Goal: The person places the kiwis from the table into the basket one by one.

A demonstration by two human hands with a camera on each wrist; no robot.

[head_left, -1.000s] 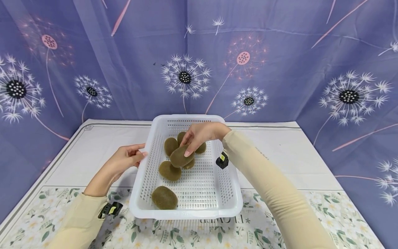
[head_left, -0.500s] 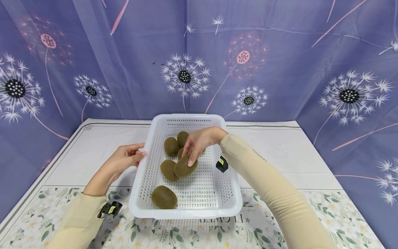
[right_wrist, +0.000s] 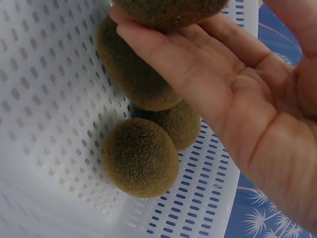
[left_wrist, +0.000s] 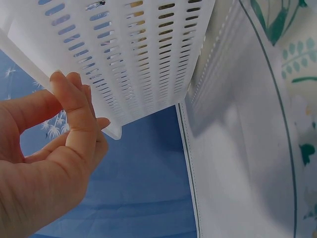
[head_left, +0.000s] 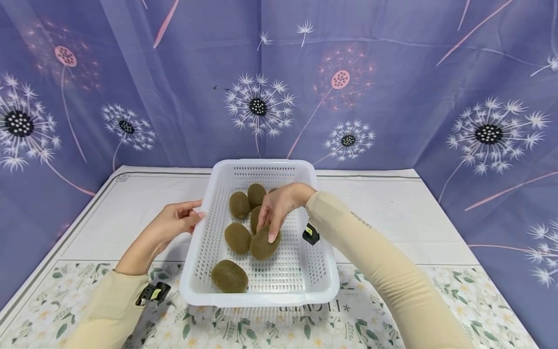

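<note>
In the head view my right hand (head_left: 281, 208) grips a brown, fuzzy kiwi (head_left: 264, 246) between thumb and fingers, low inside a white plastic basket (head_left: 261, 299). Other kiwis lie around it: one (head_left: 237, 238) just left, another (head_left: 229, 277) in the near left corner, and several farther back, partly hidden by the hand. The right wrist view shows the held kiwi (right_wrist: 171, 10) cut off at the top edge, with loose kiwis (right_wrist: 141, 157) below the fingers. My left hand (head_left: 174, 223) holds the basket's left rim; in the left wrist view its fingers (left_wrist: 74, 106) bend at that rim.
The basket stands on a table cover (head_left: 370, 208), white at the back and flower-printed in front. A purple dandelion-patterned curtain (head_left: 196, 97) hangs behind and at both sides. The right part of the basket floor (head_left: 289, 261) shows bare perforated plastic.
My right hand has carried the kiwi toward the near right and lower, off the neighbouring kiwis. It has also turned more upright. The left hand stays at the rim.
</note>
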